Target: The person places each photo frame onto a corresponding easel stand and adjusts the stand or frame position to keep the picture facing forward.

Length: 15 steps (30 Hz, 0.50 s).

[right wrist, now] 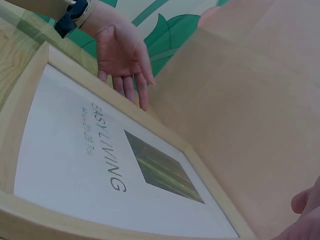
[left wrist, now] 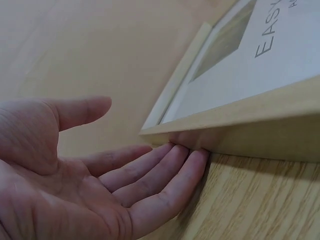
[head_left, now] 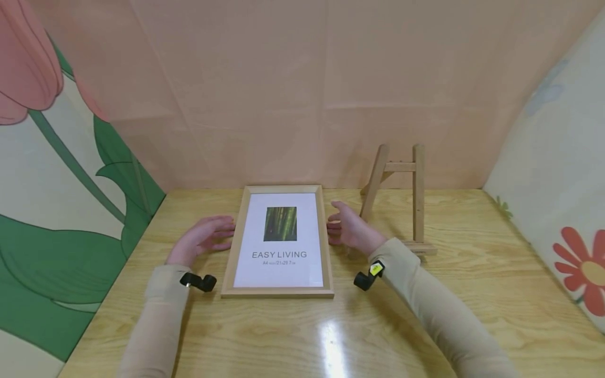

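A light wooden picture frame lies flat on the wood-grain table, holding a white sheet with a green picture and the words EASY LIVING. Beside its left edge is my left hand. In the left wrist view that left hand has extended fingers, their tips at the lower edge of the frame's side, and the thumb stands apart. My right hand is at the frame's right edge, fingers extended towards it and thumb raised. Only part of the right hand shows in the right wrist view; its fingertips are hidden there.
A small wooden easel stands behind and to the right of my right hand, near the back wall. The table meets that wall at the back. Flower-printed panels border the left and right sides.
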Each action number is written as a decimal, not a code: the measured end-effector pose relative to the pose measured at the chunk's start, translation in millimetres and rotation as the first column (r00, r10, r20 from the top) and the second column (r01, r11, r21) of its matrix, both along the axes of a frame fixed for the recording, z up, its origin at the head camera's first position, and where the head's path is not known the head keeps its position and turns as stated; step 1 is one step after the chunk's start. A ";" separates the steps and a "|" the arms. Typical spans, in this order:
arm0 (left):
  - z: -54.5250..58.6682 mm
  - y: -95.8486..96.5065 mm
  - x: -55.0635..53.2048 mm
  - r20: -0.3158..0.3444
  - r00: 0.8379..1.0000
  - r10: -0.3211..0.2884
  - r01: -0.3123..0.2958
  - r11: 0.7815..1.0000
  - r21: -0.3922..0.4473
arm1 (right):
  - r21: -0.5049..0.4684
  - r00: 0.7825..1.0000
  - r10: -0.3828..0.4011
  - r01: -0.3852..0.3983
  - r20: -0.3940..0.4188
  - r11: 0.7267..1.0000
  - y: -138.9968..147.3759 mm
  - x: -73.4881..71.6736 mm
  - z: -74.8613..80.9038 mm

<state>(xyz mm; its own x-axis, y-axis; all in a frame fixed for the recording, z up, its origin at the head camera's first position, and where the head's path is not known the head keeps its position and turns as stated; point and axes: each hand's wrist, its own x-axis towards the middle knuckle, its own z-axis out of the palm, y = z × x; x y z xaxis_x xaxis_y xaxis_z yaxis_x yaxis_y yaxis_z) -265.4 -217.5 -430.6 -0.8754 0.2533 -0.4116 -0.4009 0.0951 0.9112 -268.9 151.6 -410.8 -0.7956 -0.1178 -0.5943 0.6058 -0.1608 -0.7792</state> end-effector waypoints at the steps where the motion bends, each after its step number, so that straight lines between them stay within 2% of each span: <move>1: -1.1 0.3 -1.1 0.002 1.000 0.003 -0.003 1.000 0.004 | 0.004 1.000 0.001 -0.001 0.000 1.000 0.2 -0.2 0.1; 6: -7.4 -1.0 -7.3 -0.002 1.000 -0.001 0.001 1.000 -0.013 | -0.002 1.000 0.005 -0.005 0.011 1.000 1.2 -1.1 1.2; 10: -12.5 -3.3 -12.5 0.021 1.000 -0.004 0.005 0.999 -0.034 | -0.003 1.000 0.024 -0.024 0.018 1.000 2.6 -0.7 1.0; 15: -15.7 -7.0 -14.5 0.034 0.999 -0.012 0.013 0.999 -0.041 | -0.007 0.998 0.052 -0.052 0.026 0.999 2.2 -0.2 0.4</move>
<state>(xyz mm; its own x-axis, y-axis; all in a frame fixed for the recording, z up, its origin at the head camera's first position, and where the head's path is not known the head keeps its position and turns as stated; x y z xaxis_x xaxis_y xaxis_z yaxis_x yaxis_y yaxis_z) -279.9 -224.6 -446.3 -0.8578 0.2463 -0.4511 -0.4297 0.1378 0.8924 -269.1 153.8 -410.5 -0.7722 -0.1626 -0.6142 0.6340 -0.1337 -0.7617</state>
